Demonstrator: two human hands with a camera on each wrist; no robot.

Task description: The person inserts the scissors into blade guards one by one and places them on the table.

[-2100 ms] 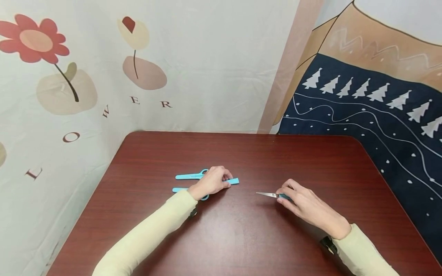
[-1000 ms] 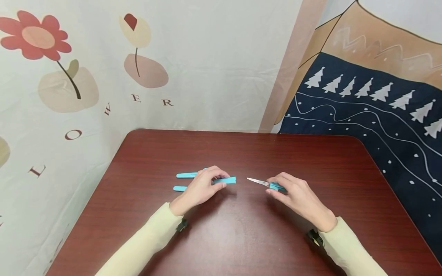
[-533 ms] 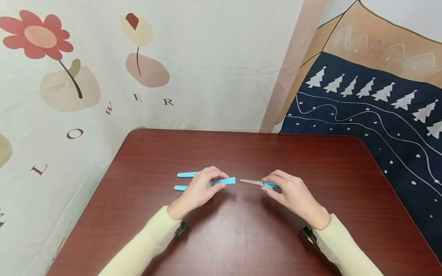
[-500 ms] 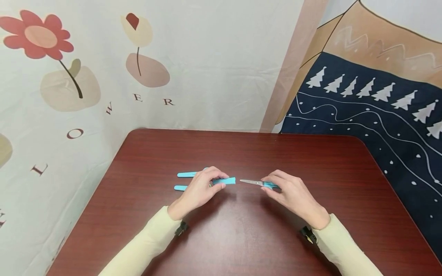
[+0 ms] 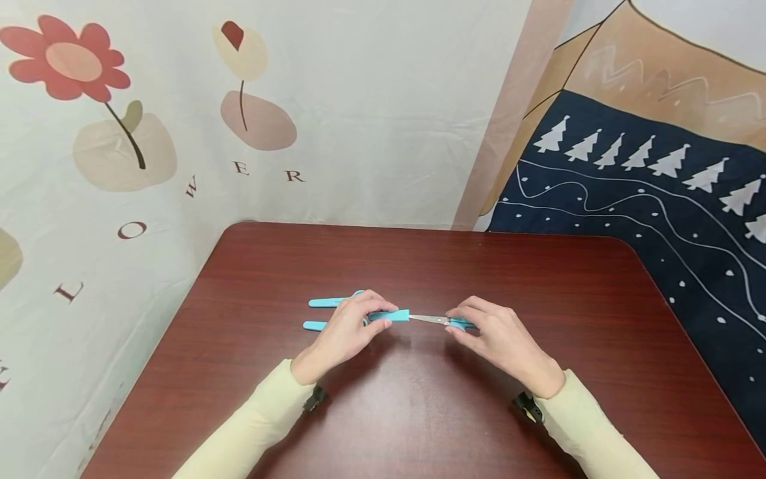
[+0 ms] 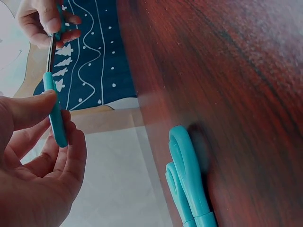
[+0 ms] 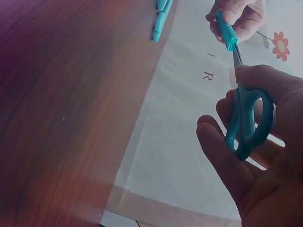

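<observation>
My left hand [image 5: 350, 327] pinches a light-blue blade cover [image 5: 395, 315] between thumb and fingers, its mouth facing right. Between thumb and fingers of my right hand [image 5: 505, 336] are the light-blue handles of a pair of scissors [image 7: 244, 113], their blades closed and pointing left. The blade tips are at the cover's mouth and hidden inside it, while most of the metal shows between the hands. Both things are held above the table, as the left wrist view shows. Beneath and beside the left hand lie two more light-blue scissors [image 5: 326, 303] with covers on, partly hidden by it.
A reddish-brown wooden table [image 5: 383, 412] with rounded far corners spreads under both hands. Behind it hangs a pale curtain [image 5: 371, 113] with printed flowers and letters, and at the right a dark-blue cloth [image 5: 598, 193] with white trees.
My left hand has lifted the cover and drawn back slightly. The right hand has brought the scissors leftward, and the blade tips have gone from apart to inside the cover's mouth.
</observation>
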